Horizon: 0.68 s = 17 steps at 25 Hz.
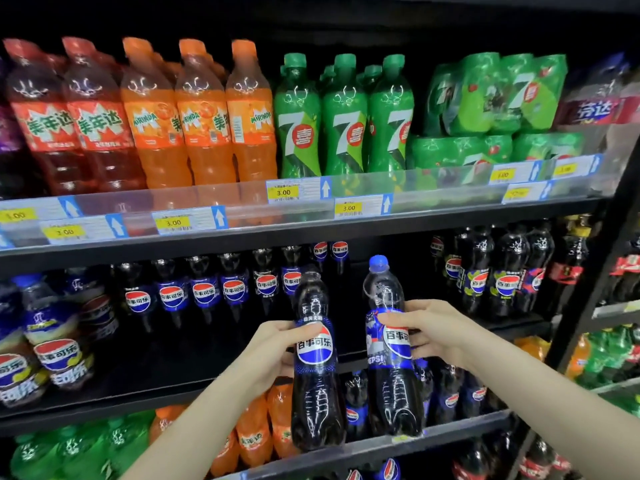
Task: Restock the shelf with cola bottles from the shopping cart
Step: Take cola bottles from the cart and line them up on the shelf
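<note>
I hold two cola bottles upright in front of the middle shelf. My left hand point(273, 355) grips a black-capped cola bottle point(317, 393) around its label. My right hand point(433, 336) grips a blue-capped cola bottle point(391, 386) around its label. The two bottles stand side by side, a small gap apart. Behind them the middle shelf point(138, 393) carries a back row of cola bottles point(204, 292), with a dark open stretch in front of that row. The shopping cart is out of view.
The upper shelf point(311, 230) holds red and orange soda bottles point(204, 116) and green lemon-lime bottles point(346, 123) behind price tags. Blue multipacks point(52, 348) sit at the left. More cola bottles point(502, 275) stand at the right, next to a black upright post point(588, 292). Orange and green bottles fill the lower shelf.
</note>
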Each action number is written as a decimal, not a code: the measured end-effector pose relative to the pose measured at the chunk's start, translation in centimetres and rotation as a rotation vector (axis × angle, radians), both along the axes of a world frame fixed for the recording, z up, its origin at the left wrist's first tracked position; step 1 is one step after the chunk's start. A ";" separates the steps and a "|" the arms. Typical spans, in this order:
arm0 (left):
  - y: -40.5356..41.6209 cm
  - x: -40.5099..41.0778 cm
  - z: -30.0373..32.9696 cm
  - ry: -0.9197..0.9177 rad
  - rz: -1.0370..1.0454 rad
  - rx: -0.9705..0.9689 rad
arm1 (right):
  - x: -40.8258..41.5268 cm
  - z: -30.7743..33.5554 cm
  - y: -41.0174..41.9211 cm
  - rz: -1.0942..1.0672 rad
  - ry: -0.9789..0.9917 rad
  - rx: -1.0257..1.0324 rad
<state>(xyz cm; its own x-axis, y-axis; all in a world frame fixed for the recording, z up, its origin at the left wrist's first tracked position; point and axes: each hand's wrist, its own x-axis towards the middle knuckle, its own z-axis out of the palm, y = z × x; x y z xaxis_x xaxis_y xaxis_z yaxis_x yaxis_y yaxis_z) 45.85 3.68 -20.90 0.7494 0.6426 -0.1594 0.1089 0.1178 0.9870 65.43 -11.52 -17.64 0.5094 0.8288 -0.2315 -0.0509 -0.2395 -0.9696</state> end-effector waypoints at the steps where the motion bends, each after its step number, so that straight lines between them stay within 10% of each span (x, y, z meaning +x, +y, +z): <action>1: 0.6 0.9 -0.6 0.002 0.005 0.002 | 1.0 -0.6 0.8 0.005 -0.005 0.000; 17: 10.7 12.7 -6.0 -0.047 0.047 0.119 | 13.1 -6.8 12.0 -0.007 -0.075 0.162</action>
